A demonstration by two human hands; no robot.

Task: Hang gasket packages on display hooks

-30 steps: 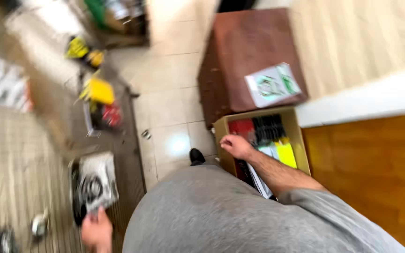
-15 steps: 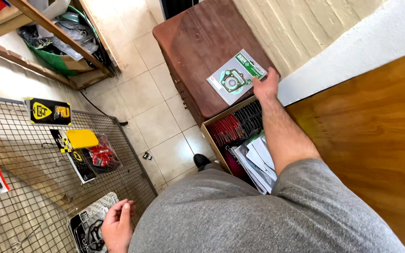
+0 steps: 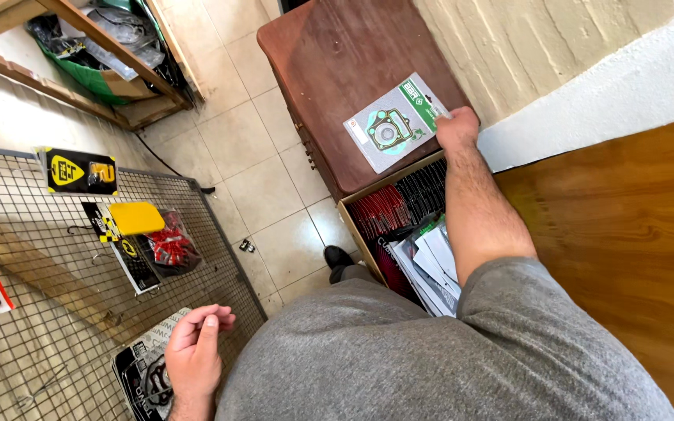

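Note:
My right hand reaches forward and grips the near right corner of a flat clear packet with a green gasket and green header card, which lies on a dark brown wooden cabinet. Just below the hand sits an open cardboard box packed with upright red, black and white packets. My left hand hangs low at the left with fingers loosely curled and holds nothing; it hovers by a black packaged part hung on a wire grid panel.
Yellow, black and red packaged parts hang on the wire grid. A wooden shelf with bags and a green bin stands at the upper left. Beige floor tiles lie between. A wooden counter runs along the right.
The view swung upward and steadied. My right hand moved from the cardboard box up to the gasket packet on the cabinet and took hold of its corner. The left hand stayed low.

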